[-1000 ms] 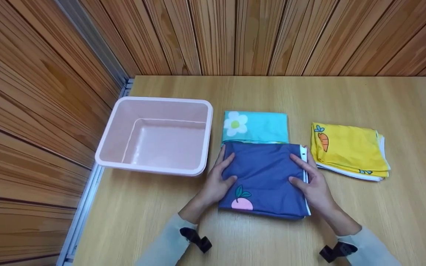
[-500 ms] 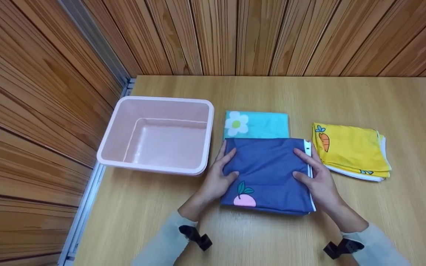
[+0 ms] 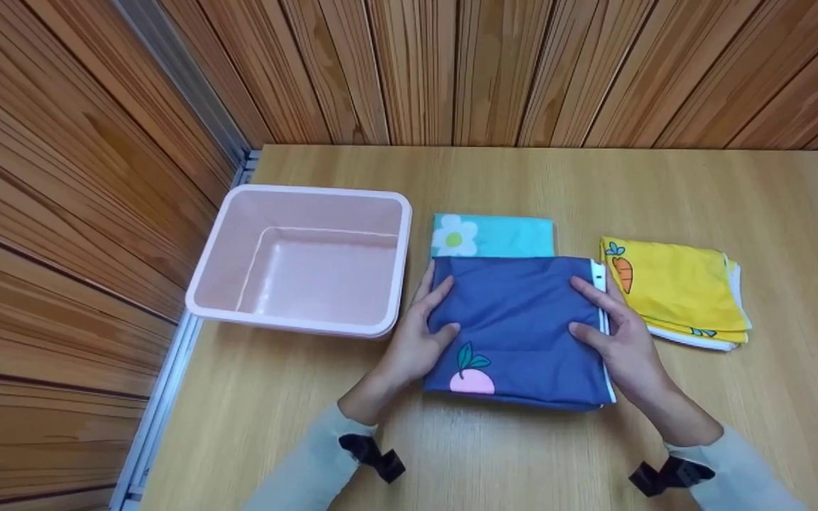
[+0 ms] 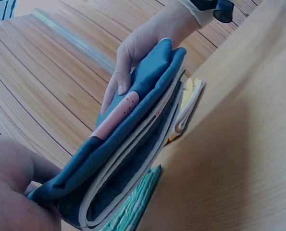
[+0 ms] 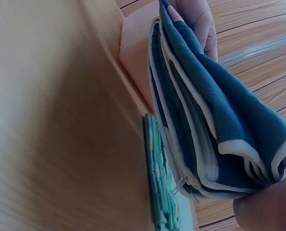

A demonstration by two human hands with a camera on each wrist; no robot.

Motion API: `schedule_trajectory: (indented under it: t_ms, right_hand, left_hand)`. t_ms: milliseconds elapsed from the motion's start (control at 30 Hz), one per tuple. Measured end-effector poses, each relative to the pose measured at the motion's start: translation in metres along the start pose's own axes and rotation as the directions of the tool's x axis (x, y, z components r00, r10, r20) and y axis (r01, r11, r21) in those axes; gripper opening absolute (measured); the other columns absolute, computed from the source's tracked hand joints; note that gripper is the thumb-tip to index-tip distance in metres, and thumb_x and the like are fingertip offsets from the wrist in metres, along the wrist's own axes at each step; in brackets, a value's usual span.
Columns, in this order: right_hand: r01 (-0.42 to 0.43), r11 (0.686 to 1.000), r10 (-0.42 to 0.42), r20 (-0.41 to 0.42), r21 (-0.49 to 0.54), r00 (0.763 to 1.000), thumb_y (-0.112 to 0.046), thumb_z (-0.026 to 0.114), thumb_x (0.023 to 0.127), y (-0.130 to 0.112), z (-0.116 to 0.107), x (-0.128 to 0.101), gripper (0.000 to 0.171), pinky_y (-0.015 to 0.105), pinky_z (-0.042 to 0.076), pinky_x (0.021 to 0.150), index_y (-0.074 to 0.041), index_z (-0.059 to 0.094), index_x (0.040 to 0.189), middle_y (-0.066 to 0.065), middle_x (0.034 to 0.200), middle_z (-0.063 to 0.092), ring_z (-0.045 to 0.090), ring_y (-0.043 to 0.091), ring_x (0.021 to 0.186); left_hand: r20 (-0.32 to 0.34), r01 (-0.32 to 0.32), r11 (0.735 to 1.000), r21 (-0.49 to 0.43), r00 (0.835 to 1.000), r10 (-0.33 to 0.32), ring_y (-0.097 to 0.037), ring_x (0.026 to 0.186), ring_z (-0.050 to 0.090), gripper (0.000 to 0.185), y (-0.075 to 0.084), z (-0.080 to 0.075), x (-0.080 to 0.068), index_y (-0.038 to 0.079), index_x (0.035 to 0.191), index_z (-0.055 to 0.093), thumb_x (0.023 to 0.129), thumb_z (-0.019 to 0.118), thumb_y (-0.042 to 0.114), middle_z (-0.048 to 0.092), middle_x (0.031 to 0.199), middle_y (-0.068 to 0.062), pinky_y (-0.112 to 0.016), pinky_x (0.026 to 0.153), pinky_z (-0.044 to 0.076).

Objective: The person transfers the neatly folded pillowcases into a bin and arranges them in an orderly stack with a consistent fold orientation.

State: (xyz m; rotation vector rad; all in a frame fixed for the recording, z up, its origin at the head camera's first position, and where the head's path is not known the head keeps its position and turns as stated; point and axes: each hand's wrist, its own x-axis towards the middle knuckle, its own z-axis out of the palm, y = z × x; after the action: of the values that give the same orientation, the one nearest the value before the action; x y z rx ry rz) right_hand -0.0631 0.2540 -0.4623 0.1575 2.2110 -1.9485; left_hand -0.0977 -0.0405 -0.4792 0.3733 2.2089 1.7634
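A navy folded cloth [image 3: 515, 319] with a pink fruit print, white edging and a small zip pull is held level between both hands. My left hand [image 3: 412, 341] grips its left side, thumb on top and fingers along the edge. On the opposite side my right hand [image 3: 618, 341] grips in the same way. Both wrist views show the cloth raised off the table, its layers [image 5: 200, 120] hanging slightly apart. Behind and partly beneath it lies a turquoise folded cloth [image 3: 508, 235] with a white flower, its near part hidden.
Left of the hands stands a pink plastic basin [image 3: 395, 284] with nothing in it. A yellow folded cloth [image 3: 679, 284] with carrot prints lies to the right. Wooden plank walls [image 3: 416, 71] border the table [image 3: 274, 397] at the back and left.
Both hands have shifted the navy cloth slightly up and to the right in the head view. It covers more of the turquoise cloth now.
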Motion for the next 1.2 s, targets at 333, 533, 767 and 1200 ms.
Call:
schedule_trajectory:
  t_ms: [333, 533, 767, 1200]
  right_hand:
    - [0.005, 0.998, -0.005, 0.002, 0.059, 1.000, 0.001, 0.060, 0.100, -0.014, -0.004, 0.000, 0.061, 0.033, -0.004, 0.125, -0.007, 0.040, 0.156, -0.001, 0.170, -0.015, -0.019, 0.019, 0.154]
    - [0.002, 0.998, -0.003, 0.007, 0.063, 1.000, 0.000, 0.060, 0.100, -0.026, -0.007, 0.000, 0.061, 0.035, -0.005, 0.124, -0.011, 0.040, 0.157, -0.002, 0.170, -0.017, -0.021, 0.018, 0.153]
    - [0.006, 0.998, -0.006, 0.004, 0.068, 1.000, -0.001, 0.060, 0.100, -0.037, -0.007, 0.002, 0.060, 0.035, -0.004, 0.125, -0.012, 0.042, 0.156, 0.002, 0.170, -0.015, -0.018, 0.022, 0.155]
    - [0.015, 0.991, -0.016, 0.012, 0.130, 1.000, 0.007, 0.057, 0.098, -0.056, -0.005, 0.008, 0.061, 0.037, 0.006, 0.125, -0.003, 0.039, 0.156, 0.001, 0.171, -0.009, -0.008, 0.021, 0.156]
  left_hand:
    - [-0.003, -0.013, 1.000, -0.002, 1.000, 0.013, -0.025, 0.157, -0.001, 0.064, 0.017, -0.004, 0.002, 0.005, 0.158, 0.034, 0.099, 0.059, -0.003, 0.001, 0.172, 0.000, -0.042, 0.124, 0.017]
    - [0.001, 0.026, 1.000, -0.012, 1.000, -0.026, -0.021, 0.157, -0.002, 0.065, 0.028, -0.009, 0.005, 0.009, 0.158, 0.035, 0.099, 0.059, -0.002, 0.001, 0.172, 0.005, -0.041, 0.124, 0.016]
    - [-0.008, 0.036, 0.999, -0.031, 0.999, -0.037, -0.020, 0.157, 0.000, 0.065, 0.038, -0.014, 0.009, 0.011, 0.158, 0.037, 0.099, 0.060, -0.002, 0.003, 0.171, 0.008, -0.040, 0.124, 0.019]
    - [-0.024, 0.045, 0.998, -0.048, 0.999, -0.047, -0.019, 0.157, 0.002, 0.066, 0.050, -0.024, 0.015, 0.013, 0.158, 0.038, 0.098, 0.062, -0.002, 0.005, 0.171, 0.008, -0.039, 0.124, 0.018]
